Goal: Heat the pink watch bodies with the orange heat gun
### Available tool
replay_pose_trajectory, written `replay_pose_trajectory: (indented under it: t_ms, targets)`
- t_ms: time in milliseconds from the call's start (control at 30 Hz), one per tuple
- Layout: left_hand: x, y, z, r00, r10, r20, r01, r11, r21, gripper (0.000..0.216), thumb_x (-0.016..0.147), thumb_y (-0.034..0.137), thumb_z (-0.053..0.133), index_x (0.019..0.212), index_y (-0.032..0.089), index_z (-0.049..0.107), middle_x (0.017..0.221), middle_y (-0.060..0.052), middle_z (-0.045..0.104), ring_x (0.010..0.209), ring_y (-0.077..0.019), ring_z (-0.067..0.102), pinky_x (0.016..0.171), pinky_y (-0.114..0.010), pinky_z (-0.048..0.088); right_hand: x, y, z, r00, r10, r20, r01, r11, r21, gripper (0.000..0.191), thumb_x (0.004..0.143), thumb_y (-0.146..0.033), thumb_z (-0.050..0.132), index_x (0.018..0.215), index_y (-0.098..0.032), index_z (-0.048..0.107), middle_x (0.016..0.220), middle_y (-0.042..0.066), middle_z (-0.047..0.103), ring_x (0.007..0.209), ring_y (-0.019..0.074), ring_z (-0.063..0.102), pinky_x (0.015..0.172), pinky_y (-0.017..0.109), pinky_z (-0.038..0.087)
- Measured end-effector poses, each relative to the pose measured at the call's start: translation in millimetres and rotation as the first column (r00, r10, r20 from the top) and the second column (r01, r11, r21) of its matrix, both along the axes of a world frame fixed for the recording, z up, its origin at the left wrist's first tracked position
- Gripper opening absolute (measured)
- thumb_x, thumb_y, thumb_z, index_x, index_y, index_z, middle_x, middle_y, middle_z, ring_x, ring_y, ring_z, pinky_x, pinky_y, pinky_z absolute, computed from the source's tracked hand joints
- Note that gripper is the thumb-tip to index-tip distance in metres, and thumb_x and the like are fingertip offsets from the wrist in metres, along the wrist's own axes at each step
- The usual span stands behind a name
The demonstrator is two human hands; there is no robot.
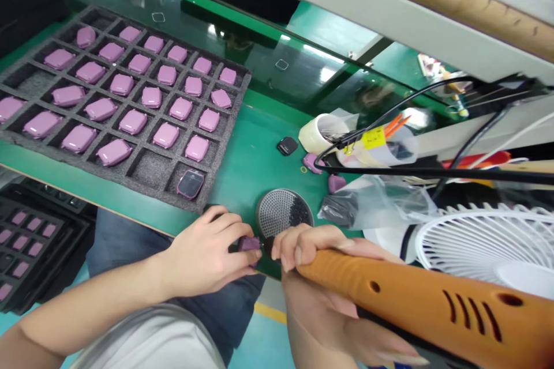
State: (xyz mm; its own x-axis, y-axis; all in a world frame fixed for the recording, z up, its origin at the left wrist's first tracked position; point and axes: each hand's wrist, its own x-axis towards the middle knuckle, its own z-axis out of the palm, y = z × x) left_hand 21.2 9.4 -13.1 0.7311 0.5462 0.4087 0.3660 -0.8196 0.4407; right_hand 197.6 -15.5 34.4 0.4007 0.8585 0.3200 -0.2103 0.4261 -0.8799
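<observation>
My left hand [216, 248] is closed around a small purple watch case [249, 244] near the table's front edge. In my right hand [320, 248] is an orange electric screwdriver [402, 282], with its dark front end pointing left at the case. Whether the tip touches the case I cannot tell. Just beyond the two hands lies a round screw tray [277, 210], its dimpled plate partly covered with tiny black screws. To the left is a dark foam tray [142, 170] with many purple watch cases in its pockets; one case with a black face [191, 184] sits in the near right corner.
Behind the screw tray are a black watch-shaped piece [287, 146], two loose purple pieces [336, 183] and a cream tape roll [322, 132]. Plastic bags [385, 196] and a white fan [480, 248] stand right. A black cable [433, 170] crosses there. More trays [30, 242] sit lower left.
</observation>
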Motion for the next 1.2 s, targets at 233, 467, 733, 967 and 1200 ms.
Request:
replay_pose_trajectory:
  t_ms: [233,467,733,967,1200]
  targets:
    - [-0.2,1.7,-0.2,1.000,-0.002,0.001,0.002,1.000,0.012,0.020,0.110,0.042,0.075,0.121,0.027,0.079,0.126,-0.008,0.076,0.116,-0.0263,0.066,0.107,-0.047,0.047,8.9,1.2,5.4,0.996,0.084,0.024,-0.083,0.996,-0.023,0.066,0.097,-0.091,0.054,0.121,-0.032,0.072,0.081,-0.004,0.067,0.058,0.0166,0.059,0.054,0.035,0.051]
    - [0.3,1.5,0.5,1.000,-0.008,0.006,0.008,1.000,-0.004,0.019,0.110,0.043,0.075,0.120,0.027,0.078,0.124,-0.008,0.076,0.115,-0.0266,0.066,0.105,-0.048,0.046,5.2,3.1,6.4,0.995,0.088,0.037,-0.088,0.996,-0.017,0.058,0.099,-0.084,0.058,0.122,-0.033,0.073,0.079,-0.004,0.065,0.057,0.0153,0.056,0.052,0.033,0.049]
    - [1.6,0.6,-1.8,1.000,-0.006,0.000,0.006,1.000,-0.010,0.021,0.110,0.043,0.074,0.121,0.026,0.078,0.126,-0.008,0.075,0.118,-0.0275,0.066,0.108,-0.050,0.046,4.4,2.5,2.6,0.993,0.114,0.031,-0.114,0.993,-0.021,0.049,0.098,-0.076,0.069,0.120,-0.032,0.073,0.078,-0.004,0.063,0.057,0.0162,0.055,0.054,0.033,0.048]
    - [-2.8,2.5,1.3,0.999,-0.029,-0.024,0.029,1.000,0.006,0.024,0.109,0.044,0.076,0.123,0.025,0.076,0.128,-0.010,0.075,0.119,-0.0282,0.066,0.107,-0.050,0.047,1.6,9.5,-5.0,0.992,0.117,-0.036,-0.118,0.993,-0.002,0.064,0.094,-0.092,0.057,0.119,-0.035,0.073,0.077,-0.005,0.061,0.053,0.0136,0.050,0.050,0.029,0.042]
    - [-2.5,-2.3,-4.0,0.997,-0.016,0.082,0.010,0.997,0.074,0.024,0.112,0.040,0.072,0.125,0.019,0.074,0.114,-0.008,0.081,0.104,-0.0234,0.073,0.098,-0.044,0.053,37.0,7.7,-5.9,0.991,0.133,-0.017,-0.131,0.988,0.078,0.071,0.088,-0.096,0.059,0.118,-0.033,0.075,0.076,-0.003,0.062,0.054,0.0167,0.051,0.052,0.035,0.048]
